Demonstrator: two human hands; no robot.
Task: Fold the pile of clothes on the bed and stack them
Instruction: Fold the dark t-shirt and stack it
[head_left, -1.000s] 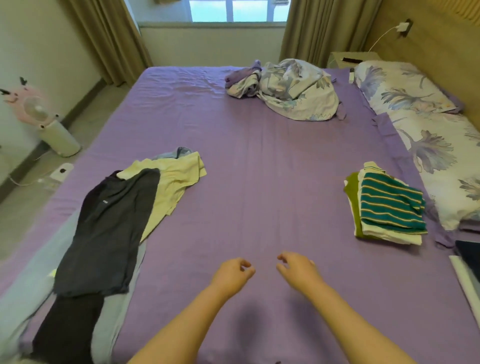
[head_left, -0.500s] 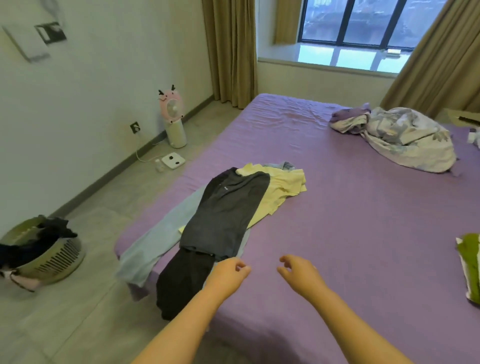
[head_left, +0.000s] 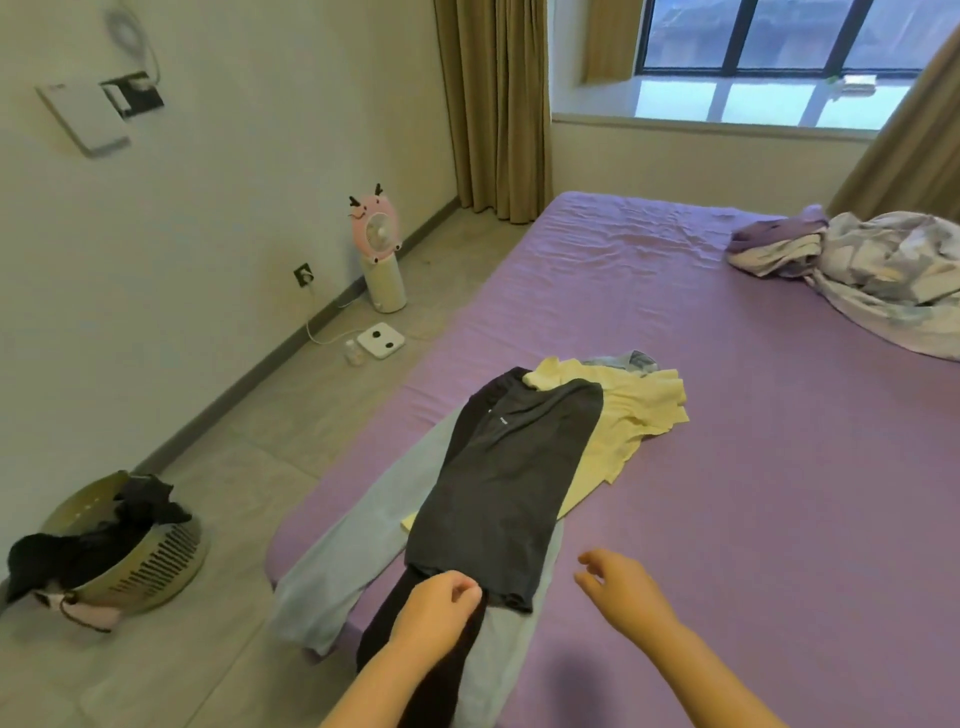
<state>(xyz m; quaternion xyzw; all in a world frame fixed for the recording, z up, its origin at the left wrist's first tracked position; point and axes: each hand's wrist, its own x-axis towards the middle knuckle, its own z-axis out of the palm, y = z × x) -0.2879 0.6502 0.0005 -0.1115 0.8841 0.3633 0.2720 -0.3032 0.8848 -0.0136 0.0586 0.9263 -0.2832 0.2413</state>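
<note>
Dark shirt (head_left: 511, 483) hem under curled left hand (head_left: 435, 608); right hand (head_left: 621, 587) loosely spread.

I am in a bedroom at home. A wide bed (head_left: 753, 467) with a purple sheet fills the room, a rumpled floral quilt (head_left: 893, 280) lying at its far side. Tan curtains (head_left: 493, 104) hang beside a large window (head_left: 769, 62). On the tiled floor stand a pink fan (head_left: 378, 244), a bathroom scale (head_left: 382, 340) and a laundry basket (head_left: 130, 551) with dark clothes.
</note>
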